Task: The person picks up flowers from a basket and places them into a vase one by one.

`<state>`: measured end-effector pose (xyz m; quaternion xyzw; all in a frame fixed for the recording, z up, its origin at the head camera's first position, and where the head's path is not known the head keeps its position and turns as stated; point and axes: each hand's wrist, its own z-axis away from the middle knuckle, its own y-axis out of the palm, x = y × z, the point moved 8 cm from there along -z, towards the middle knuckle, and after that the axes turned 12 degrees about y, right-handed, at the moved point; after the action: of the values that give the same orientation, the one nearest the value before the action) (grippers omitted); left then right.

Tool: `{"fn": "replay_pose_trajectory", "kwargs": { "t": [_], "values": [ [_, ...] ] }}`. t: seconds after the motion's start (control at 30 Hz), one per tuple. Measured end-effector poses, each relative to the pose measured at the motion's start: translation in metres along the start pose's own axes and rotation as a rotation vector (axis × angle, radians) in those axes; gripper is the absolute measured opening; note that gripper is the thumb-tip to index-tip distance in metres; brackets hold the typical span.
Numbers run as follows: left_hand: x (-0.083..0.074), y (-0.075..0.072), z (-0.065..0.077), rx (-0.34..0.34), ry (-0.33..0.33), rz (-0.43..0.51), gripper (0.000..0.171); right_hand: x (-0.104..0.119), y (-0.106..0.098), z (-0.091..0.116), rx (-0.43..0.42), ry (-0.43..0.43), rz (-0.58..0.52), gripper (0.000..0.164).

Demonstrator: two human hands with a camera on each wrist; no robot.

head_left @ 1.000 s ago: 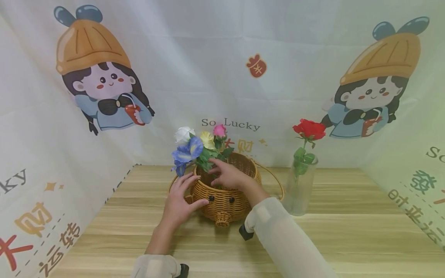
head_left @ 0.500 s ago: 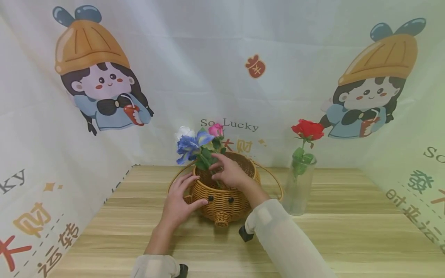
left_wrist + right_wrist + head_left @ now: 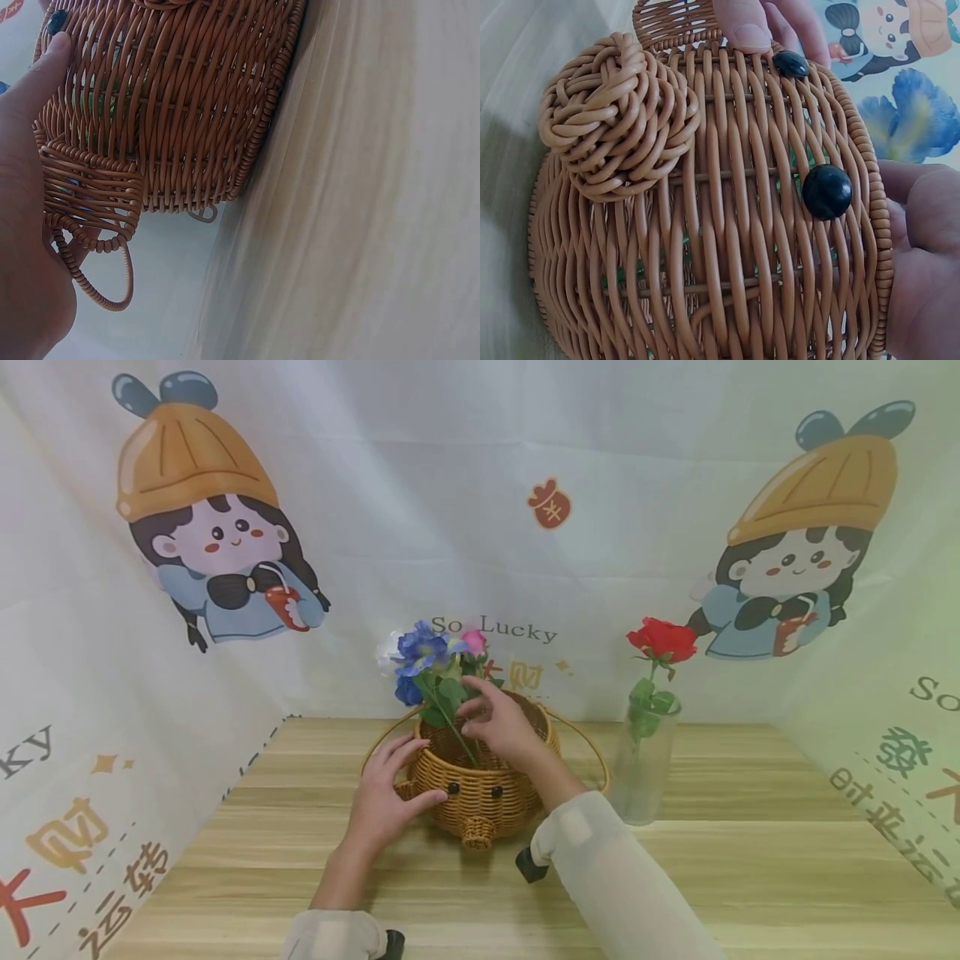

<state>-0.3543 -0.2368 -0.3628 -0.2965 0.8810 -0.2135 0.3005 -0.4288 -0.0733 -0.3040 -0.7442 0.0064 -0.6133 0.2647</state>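
A wicker basket (image 3: 465,797) with black button eyes and a woven snout stands on the table. My left hand (image 3: 386,793) holds its left side, thumb on the front near one eye and fingers at the rim. In the left wrist view, a woven ear (image 3: 90,187) lies beside that hand. My right hand (image 3: 502,727) is over the basket's mouth, fingers loosely bent close to green leaves (image 3: 450,693) and a stem; no pinch on them shows. A blue iris (image 3: 422,647) leans above the rim with a white flower (image 3: 388,653) and a pink rose (image 3: 474,642).
To the right of the basket, a clear glass vase (image 3: 648,768) holds a red rose (image 3: 663,640). A thin wicker handle (image 3: 596,752) loops out at the basket's right. Printed cloth (image 3: 480,527) hangs behind the wooden table (image 3: 720,877).
The blue iris has swung from the left up and to the right, now more upright and covering the yellow flower. My right hand has risen slightly; my left hand keeps its place on the basket.
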Motion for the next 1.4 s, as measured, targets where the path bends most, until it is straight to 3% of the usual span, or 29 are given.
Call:
{"fn": "replay_pose_trajectory", "kwargs": {
  "t": [0.37,0.77,1.4],
  "values": [
    [0.0,0.0,0.0,0.006,-0.003,-0.008,0.073,-0.005,-0.011,0.001,-0.059,0.027,-0.173,0.058],
    [0.0,-0.001,0.0,0.011,-0.02,-0.013,0.073,-0.009,-0.024,0.002,-0.219,0.039,-0.334,0.045],
    [0.0,0.0,-0.001,-0.01,0.013,-0.014,0.072,-0.006,-0.035,0.011,-0.339,-0.002,-0.375,0.028]
  ]
}}
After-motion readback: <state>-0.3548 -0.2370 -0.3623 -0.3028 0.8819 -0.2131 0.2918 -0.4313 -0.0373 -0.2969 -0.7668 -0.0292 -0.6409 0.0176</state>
